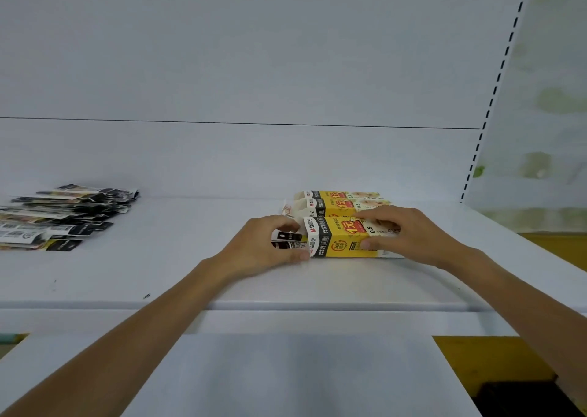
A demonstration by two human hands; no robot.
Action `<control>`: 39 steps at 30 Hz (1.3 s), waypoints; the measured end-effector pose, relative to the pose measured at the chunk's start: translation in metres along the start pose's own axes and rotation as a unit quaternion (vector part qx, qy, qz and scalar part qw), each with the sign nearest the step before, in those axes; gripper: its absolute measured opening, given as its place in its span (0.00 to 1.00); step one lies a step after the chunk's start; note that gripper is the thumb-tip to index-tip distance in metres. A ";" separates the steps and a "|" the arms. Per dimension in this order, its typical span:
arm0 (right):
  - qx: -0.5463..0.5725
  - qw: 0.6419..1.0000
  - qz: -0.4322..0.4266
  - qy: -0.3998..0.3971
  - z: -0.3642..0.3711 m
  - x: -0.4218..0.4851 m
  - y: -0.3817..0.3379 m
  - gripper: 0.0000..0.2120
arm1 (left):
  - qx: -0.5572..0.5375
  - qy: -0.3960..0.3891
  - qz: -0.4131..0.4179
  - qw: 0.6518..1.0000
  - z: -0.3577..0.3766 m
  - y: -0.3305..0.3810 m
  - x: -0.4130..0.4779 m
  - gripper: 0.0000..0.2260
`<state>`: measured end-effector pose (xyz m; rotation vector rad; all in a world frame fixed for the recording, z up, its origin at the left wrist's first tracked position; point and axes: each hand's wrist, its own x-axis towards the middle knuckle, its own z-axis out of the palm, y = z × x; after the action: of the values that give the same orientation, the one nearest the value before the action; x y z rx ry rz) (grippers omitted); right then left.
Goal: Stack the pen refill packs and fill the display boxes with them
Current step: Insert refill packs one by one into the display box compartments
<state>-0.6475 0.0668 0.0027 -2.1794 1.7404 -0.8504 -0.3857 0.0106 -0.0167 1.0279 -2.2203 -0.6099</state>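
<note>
Forearms (143, 337) come in from the bottom edge and reach up onto the white shelf (190, 276), so this is the filling step and not the stacking bit. The left hand (270, 253) has its fingers curled round a small bundle of refill packs (287, 240), black and white ends showing, right at the open left end of the front display box (343, 241), the yellow one lying on its side near the shelf's front edge. The right hand (409, 235) clamps that box, fingers over the top and thumb pressed on the near face, basically pinning it so it can't skate away. I can't really tell how far into the box the bundle is, since the left hand covers the opening, but I'd guess it's only partway. Next move, as I see it: push the bundle straight in along the box while the right hand braces, keeping the packs squared up so no corner catches on the flap. Two more display boxes (336, 202) sit just behind, touching the front one, and whether they're full isn't visible. The loose pile of refill packs (60, 219) lies well apart at the far left of the shelf, fanned out and messy, so there's plenty left to gather and load.
</note>
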 end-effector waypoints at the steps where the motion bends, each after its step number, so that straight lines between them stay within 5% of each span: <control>1: 0.008 1.000 -0.002 0.002 -0.001 -0.001 -0.001 0.21 | -0.014 0.001 0.000 1.000 0.001 0.003 0.001 0.23; 15: -0.044 0.999 0.011 -0.020 -0.001 -0.009 -0.003 0.26 | -0.030 -0.048 -0.019 0.998 0.014 0.016 0.007 0.16; 20: -0.086 0.996 0.016 -0.011 0.001 -0.010 -0.002 0.26 | 0.052 -0.025 -0.052 0.997 0.001 0.008 -0.006 0.35; 25: -0.113 0.994 0.014 0.003 0.003 -0.011 -0.003 0.26 | 0.065 0.060 0.009 0.996 -0.011 -0.007 -0.029 0.03; 33: -0.108 0.994 0.016 -0.002 0.002 -0.013 -0.007 0.25 | 0.156 0.017 0.029 0.987 -0.002 -0.004 -0.022 0.08; 39: -0.120 0.993 0.009 -0.006 0.002 -0.018 -0.010 0.26 | 0.053 -0.013 0.021 0.998 0.011 0.012 -0.016 0.10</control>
<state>-0.6408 0.0863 0.0012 -2.3054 1.9431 -0.6511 -0.3913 0.0320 -0.0218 1.0293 -2.3125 -0.4947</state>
